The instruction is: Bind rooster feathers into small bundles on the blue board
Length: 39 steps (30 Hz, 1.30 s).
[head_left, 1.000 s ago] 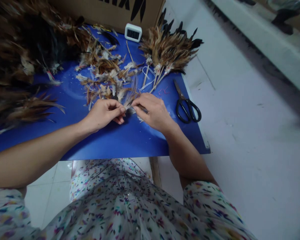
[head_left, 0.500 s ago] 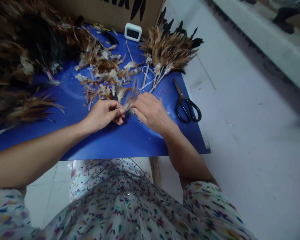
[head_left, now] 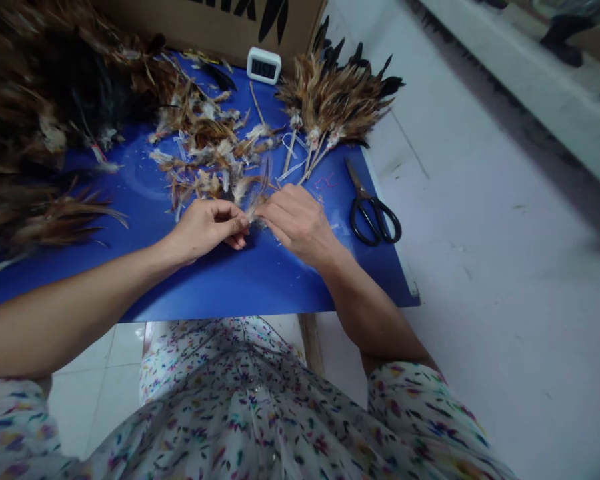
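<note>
A: Main thing?
B: Small feather tuft (head_left: 257,204), between the two hands, near side of the blue tabletop (head_left: 230,287). Wispy, pale grey-white at the base, brownish further up, one darker thin feather sticking up. Fine detail blurry.

A: Fingers?
B: Left hand (head_left: 210,228): thumb and forefinger closed, pinching the tuft's base. Right hand (head_left: 300,223): fingers bent together against the tuft's right side, thumb mostly hidden; can't tell if it grips.

A: Right around it?
B: Loose feathers (head_left: 213,137), short, brown and off-white, scattered just beyond the hands. Scissors (head_left: 375,217) right of the right hand, black handles, blades pointing away.

A: Any writing?
B: White digital clock (head_left: 264,65), screen looks like 1157, slightly soft. Cardboard box (head_left: 200,23) behind it: bold black letters cut by the top edge, can't read them, plus black leaf-shaped marks. No brand legible.

A: Rest?
B: Feather bundles on sticks (head_left: 337,97), right of the clock, brown with black tips, white-ish where they meet the sticks. Big dark-brown feather heap (head_left: 35,87) at far left. Patterned sleeves on the person.
</note>
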Available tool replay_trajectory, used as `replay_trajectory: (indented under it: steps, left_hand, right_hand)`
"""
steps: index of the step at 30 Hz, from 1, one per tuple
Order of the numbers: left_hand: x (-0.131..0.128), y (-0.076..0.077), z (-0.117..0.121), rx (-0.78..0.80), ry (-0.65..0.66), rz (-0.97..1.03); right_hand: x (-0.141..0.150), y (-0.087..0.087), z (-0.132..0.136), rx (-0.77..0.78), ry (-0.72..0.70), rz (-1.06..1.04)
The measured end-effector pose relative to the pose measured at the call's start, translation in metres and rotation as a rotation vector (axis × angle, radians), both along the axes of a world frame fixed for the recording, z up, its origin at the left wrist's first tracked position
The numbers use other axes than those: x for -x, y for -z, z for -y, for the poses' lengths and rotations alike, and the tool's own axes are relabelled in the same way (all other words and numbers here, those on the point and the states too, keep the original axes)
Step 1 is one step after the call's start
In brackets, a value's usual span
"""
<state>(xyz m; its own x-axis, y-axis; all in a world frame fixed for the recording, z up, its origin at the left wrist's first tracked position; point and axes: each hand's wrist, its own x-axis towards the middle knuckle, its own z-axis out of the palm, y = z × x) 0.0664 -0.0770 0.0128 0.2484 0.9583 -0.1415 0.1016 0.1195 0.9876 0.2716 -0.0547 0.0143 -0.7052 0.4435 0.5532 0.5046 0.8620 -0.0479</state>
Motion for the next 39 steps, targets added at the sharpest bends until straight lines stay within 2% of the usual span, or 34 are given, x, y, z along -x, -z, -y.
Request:
replay_trajectory:
  steps: [4, 7, 10, 12, 14, 17, 22, 24, 28, 33, 39]
  left_hand:
    - [0.001, 0.000, 0.000, -0.013, -0.020, 0.038]
    - [0.002, -0.002, -0.001, 0.013, -0.046, 0.083]
    - [0.002, -0.005, -0.001, 0.043, -0.062, 0.151]
    - [0.003, -0.007, -0.001, 0.059, -0.053, 0.215]
    - [0.003, -0.008, -0.001, 0.081, -0.018, 0.275]
    - [0.004, -0.009, 0.001, 0.129, 0.068, 0.325]
    - [0.004, -0.009, 0.004, 0.187, 0.181, 0.355]
    - [0.004, -0.009, 0.004, 0.196, 0.192, 0.362]
    - [0.005, -0.008, 0.004, 0.229, 0.218, 0.345]
    - [0.004, -0.009, 0.005, 0.266, 0.266, 0.358]
    - [0.005, -0.010, 0.004, 0.299, 0.328, 0.348]
  right_hand:
    - [-0.003, -0.003, -0.003, 0.050, 0.049, -0.148]
    - [-0.009, -0.009, -0.006, 0.127, 0.179, -0.342]
    - [-0.015, -0.010, -0.012, 0.255, 0.302, -0.573]
    - [-0.016, -0.007, -0.017, 0.380, 0.326, -0.695]
    - [-0.014, -0.003, -0.019, 0.538, 0.293, -0.744]
    - [-0.007, -0.001, -0.016, 0.747, 0.159, -0.697]
    - [0.003, -0.005, -0.004, 0.987, -0.086, -0.615]
    - [0.006, -0.004, -0.002, 1.073, -0.140, -0.636]
    - [0.009, -0.001, -0.002, 1.113, -0.152, -0.731]
    - [0.010, -0.002, 0.000, 1.214, -0.270, -0.721]
    - [0.011, -0.001, 0.001, 1.245, -0.226, -0.742]
